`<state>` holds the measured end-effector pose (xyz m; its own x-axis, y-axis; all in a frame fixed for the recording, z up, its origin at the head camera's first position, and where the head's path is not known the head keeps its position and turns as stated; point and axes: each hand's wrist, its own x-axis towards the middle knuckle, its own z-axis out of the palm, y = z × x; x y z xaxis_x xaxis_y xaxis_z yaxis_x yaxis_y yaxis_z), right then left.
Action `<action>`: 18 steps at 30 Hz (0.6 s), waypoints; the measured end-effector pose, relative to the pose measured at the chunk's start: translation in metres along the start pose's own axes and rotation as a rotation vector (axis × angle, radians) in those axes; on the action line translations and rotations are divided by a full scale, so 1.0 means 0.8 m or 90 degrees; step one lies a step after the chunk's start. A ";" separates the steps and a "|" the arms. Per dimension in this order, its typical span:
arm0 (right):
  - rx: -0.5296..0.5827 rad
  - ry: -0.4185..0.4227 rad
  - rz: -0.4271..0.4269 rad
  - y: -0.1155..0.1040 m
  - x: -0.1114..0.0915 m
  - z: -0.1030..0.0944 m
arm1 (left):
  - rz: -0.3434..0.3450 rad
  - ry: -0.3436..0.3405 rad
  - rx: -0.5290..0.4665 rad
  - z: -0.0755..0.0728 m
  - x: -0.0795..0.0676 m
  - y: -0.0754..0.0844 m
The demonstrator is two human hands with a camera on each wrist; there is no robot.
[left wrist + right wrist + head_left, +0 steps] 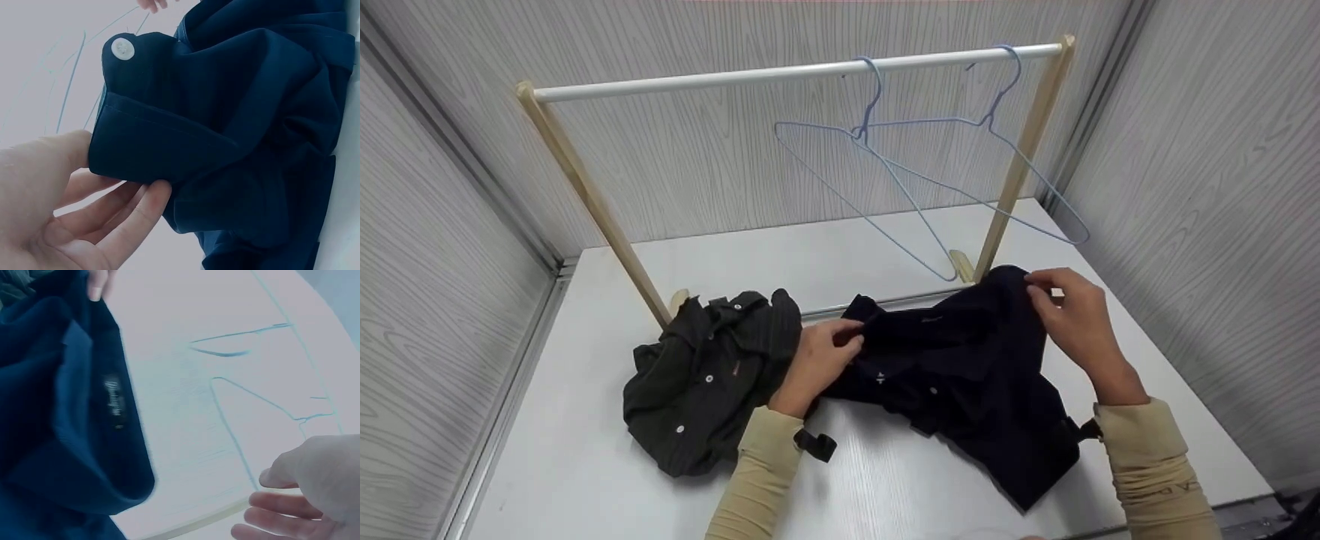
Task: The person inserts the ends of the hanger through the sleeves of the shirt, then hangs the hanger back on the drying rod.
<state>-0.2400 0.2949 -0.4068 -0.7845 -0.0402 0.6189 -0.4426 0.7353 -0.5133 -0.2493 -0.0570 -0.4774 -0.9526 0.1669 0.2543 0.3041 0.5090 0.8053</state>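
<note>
A navy shirt (960,360) with white buttons lies rumpled on the table. My left hand (819,356) pinches one end of its collar between thumb and fingers. Close up in the left wrist view, the collar end (152,135) has a white button (122,49) above my left hand (95,208). My right hand (1076,319) is beside the shirt's right side, fingers loosely bent. In the right wrist view, my right hand (304,495) holds nothing and is apart from the collar (121,427), which has a label inside.
A dark grey-green shirt (697,390) lies bunched to the left. Behind the shirts stands a rack with a white rail (697,80) and wooden posts (592,202). Two blue wire hangers (874,142) hang from it. Patterned walls enclose the white table (562,420).
</note>
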 end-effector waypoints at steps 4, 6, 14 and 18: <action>0.007 0.032 -0.009 -0.009 0.020 -0.010 | -0.008 -0.009 -0.010 0.000 0.000 -0.001; 0.008 0.047 -0.013 -0.014 0.028 -0.014 | -0.006 -0.005 0.001 -0.001 0.000 -0.001; -0.034 0.095 -0.039 -0.023 0.056 -0.023 | -0.008 -0.015 0.001 0.000 -0.002 -0.004; -0.065 0.112 -0.052 -0.024 0.075 -0.027 | 0.003 -0.014 0.003 0.001 -0.003 -0.005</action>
<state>-0.2689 0.2931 -0.3468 -0.6564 0.0097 0.7543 -0.4484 0.7990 -0.4006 -0.2483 -0.0588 -0.4812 -0.9506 0.1884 0.2465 0.3093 0.5114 0.8018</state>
